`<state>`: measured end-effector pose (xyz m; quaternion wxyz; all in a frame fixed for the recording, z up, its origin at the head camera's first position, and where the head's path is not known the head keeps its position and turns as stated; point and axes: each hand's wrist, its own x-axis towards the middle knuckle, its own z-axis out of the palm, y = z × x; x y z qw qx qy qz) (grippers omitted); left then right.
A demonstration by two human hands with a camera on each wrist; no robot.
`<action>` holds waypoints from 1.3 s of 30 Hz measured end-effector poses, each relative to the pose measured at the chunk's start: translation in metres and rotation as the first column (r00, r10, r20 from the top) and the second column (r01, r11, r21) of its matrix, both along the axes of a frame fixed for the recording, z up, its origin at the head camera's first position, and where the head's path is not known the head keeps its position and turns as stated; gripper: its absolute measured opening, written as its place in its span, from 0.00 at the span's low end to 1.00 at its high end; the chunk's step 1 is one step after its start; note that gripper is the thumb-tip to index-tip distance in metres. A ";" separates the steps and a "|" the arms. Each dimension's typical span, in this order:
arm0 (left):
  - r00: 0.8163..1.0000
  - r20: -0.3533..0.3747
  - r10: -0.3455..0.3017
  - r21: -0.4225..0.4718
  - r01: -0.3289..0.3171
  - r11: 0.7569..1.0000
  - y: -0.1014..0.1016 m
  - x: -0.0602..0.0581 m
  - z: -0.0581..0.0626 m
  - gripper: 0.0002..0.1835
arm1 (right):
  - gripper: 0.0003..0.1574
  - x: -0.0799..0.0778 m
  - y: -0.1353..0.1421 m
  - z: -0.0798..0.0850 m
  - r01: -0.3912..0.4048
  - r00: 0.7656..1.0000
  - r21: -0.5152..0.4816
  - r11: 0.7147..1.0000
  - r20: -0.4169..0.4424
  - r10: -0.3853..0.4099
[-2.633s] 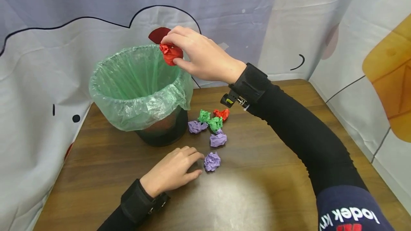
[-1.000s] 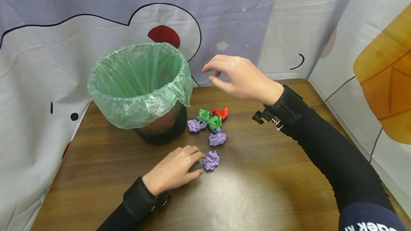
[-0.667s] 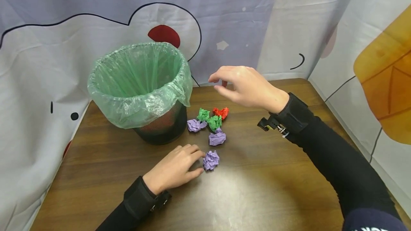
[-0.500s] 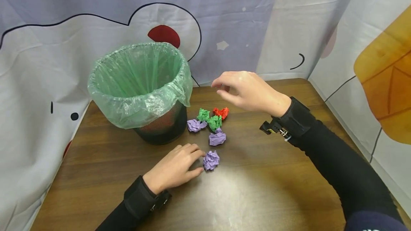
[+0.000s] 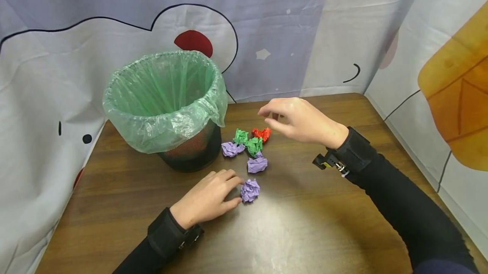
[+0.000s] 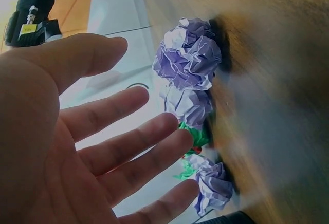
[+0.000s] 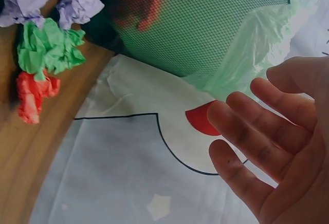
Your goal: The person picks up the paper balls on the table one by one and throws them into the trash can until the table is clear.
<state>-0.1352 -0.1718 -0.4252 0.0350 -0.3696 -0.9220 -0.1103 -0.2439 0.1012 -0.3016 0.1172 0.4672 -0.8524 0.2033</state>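
Observation:
My left hand [image 5: 209, 197] lies low over the table with relaxed, spread fingers, its fingertips right beside the nearest crumpled purple paper ball [image 5: 250, 190]. In the left wrist view its palm faces that purple ball [image 6: 187, 59] and grips nothing. My right hand [image 5: 303, 122] hovers in the air, fingers loosely bent and holding nothing, just right of and above a red paper ball [image 5: 262, 134]. Around that one lie green paper balls [image 5: 254, 145] and two more purple paper balls, one [image 5: 257, 164] in front and one [image 5: 232, 149] close to the bin.
A black mesh waste bin [image 5: 194, 155] lined with a green plastic bag [image 5: 164, 132] stands at the back left of the wooden table [image 5: 312, 223]. Red shows through its mesh [image 7: 141, 8]. Printed curtains [image 5: 267, 20] hang behind and along both sides.
Earlier, my right hand held a red paper ball over the bin's rim; it has since let go and moved right and down toward the paper balls. My left hand has stayed put.

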 end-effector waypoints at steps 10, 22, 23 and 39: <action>1.000 0.002 -0.002 0.023 0.002 1.000 0.000 -0.002 0.000 0.24 | 0.13 0.007 0.006 -0.023 0.005 0.999 0.009 1.000 0.046 -0.005; 1.000 0.015 0.006 0.026 -0.006 1.000 0.003 -0.003 -0.001 0.27 | 0.12 0.016 0.012 -0.043 0.038 0.995 0.033 0.999 0.091 -0.041; 1.000 0.004 0.007 0.022 -0.007 1.000 0.003 -0.003 -0.001 0.27 | 0.12 0.017 0.013 -0.044 0.040 0.995 0.034 0.999 0.092 -0.043; 0.998 -0.052 -0.019 0.019 0.020 1.000 0.013 -0.008 -0.004 0.25 | 0.13 0.020 0.019 -0.060 0.047 0.991 0.031 0.998 0.127 -0.050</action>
